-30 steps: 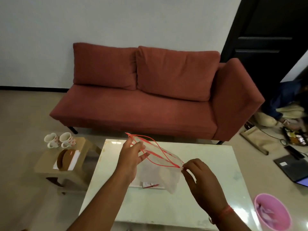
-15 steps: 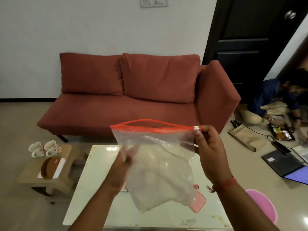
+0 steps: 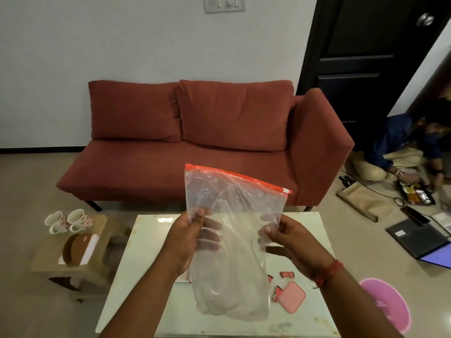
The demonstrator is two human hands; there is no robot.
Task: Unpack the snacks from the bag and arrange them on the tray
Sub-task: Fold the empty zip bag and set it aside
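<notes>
A clear plastic zip bag (image 3: 231, 240) with a red seal strip hangs upright over the white table (image 3: 146, 240). My left hand (image 3: 188, 240) pinches its left edge, fingers showing through the plastic. My right hand (image 3: 285, 237) pinches the right edge. The seal runs across the top, slanting down to the right. The bag's lower part looks cloudy and I cannot tell what is inside. Small red snack wrappers (image 3: 286, 274) and a pink square case (image 3: 292, 298) lie on the table right of the bag. A tray does not show plainly.
A red sofa (image 3: 195, 142) stands behind the table. A low wooden stool (image 3: 102, 254) at the left carries two cups (image 3: 69, 220) and a brown round object. A pink bin (image 3: 388, 306) sits at the lower right. A person sits on the floor by a laptop (image 3: 419, 242).
The bag came up off the table to hang upright. Both hands have shifted from the seal down to the bag's side edges, and the seal now looks closed. The camera tilted up.
</notes>
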